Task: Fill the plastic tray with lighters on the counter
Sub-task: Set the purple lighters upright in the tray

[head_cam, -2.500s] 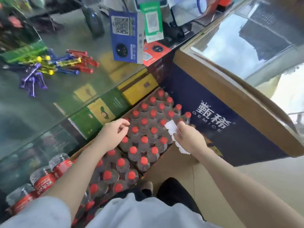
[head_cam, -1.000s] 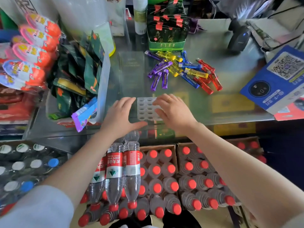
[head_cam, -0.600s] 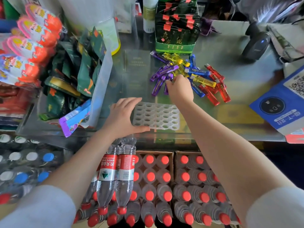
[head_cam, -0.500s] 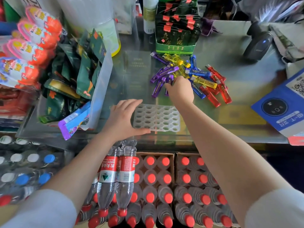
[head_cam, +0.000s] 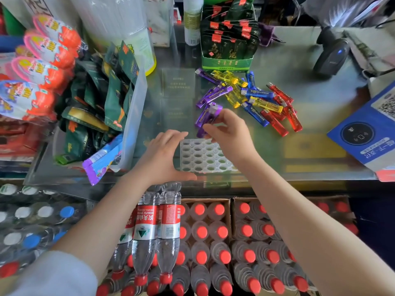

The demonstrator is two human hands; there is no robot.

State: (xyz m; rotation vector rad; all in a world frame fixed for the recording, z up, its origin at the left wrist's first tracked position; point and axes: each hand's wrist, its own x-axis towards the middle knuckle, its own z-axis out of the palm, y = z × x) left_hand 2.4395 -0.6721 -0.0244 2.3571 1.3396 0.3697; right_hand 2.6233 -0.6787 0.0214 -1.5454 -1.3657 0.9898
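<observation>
A clear plastic tray (head_cam: pixel 203 157) with rows of empty round holes lies flat near the front edge of the glass counter (head_cam: pixel 316 107). My left hand (head_cam: pixel 164 154) rests at the tray's left edge, fingers spread, thumb along its front. My right hand (head_cam: pixel 230 133) hovers over the tray's far edge and pinches a purple lighter (head_cam: pixel 208 118), tilted, metal head up. Just behind lies a loose pile of lighters (head_cam: pixel 252 99): purple, yellow, blue and red ones.
A clear bin of snack packets (head_cam: pixel 102 99) stands left of the tray. A green box of sachets (head_cam: pixel 228 35) sits behind the lighters, a barcode scanner (head_cam: pixel 331 56) at the back right, a blue QR stand (head_cam: pixel 367 129) at the right. Crates of red-capped water bottles (head_cam: pixel 203 231) lie below the counter.
My right hand has drawn back from the pile toward the tray, now lifting a purple lighter. My left hand has stayed at the tray's left edge.
</observation>
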